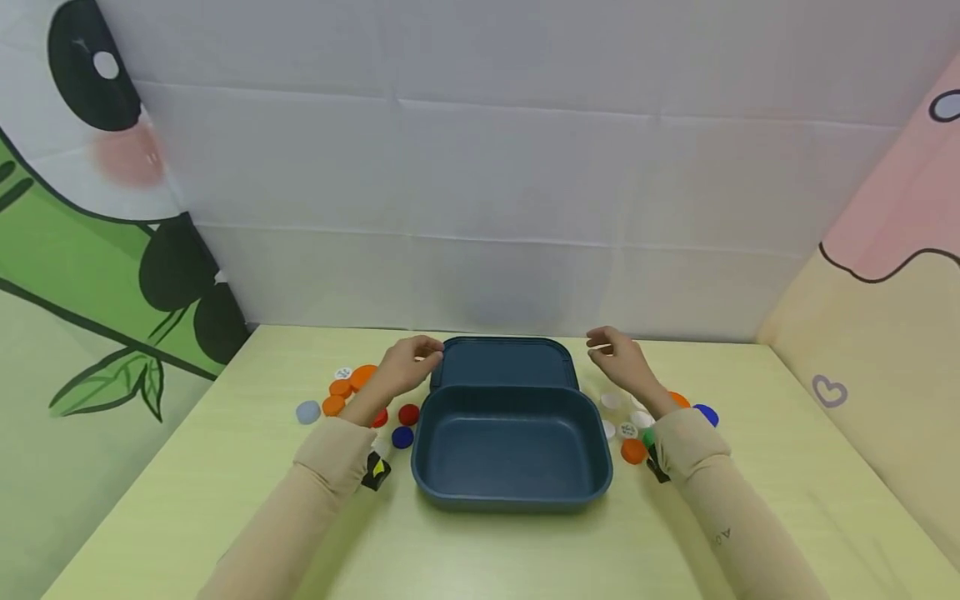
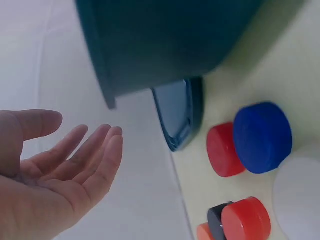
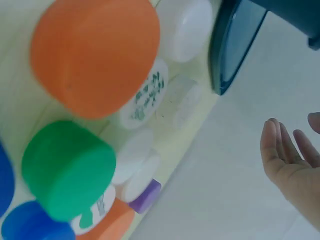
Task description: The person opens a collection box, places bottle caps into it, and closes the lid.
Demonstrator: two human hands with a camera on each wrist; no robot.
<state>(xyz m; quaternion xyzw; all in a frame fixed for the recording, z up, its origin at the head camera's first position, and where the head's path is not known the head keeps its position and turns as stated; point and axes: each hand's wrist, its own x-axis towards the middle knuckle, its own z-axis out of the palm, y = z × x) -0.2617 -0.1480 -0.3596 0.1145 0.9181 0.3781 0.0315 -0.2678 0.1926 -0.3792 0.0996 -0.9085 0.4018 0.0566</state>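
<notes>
Fingers (image 2: pixel 107 167) of the left hand (image 1: pixel 405 367) and the right hand (image 1: pixel 621 360) bent loosely, a gap before each thumb, and held nothing. Across the lower half of the head view stretched the worktop (image 1: pixel 480 562). At lower centre sat the dark blue box (image 1: pixel 513 504), mouth up, probably placed there to be within both hands' reach. Its lid (image 1: pixel 504 363) lay just above it in the frame, seemingly set aside to leave the mouth uncovered. The left hand hovered by the lid's left corner, apart in the left wrist view; the right hand hung off its right side. Coloured caps (image 1: pixel 408 414) lay left and right of centre, perhaps split between the hands.
</notes>
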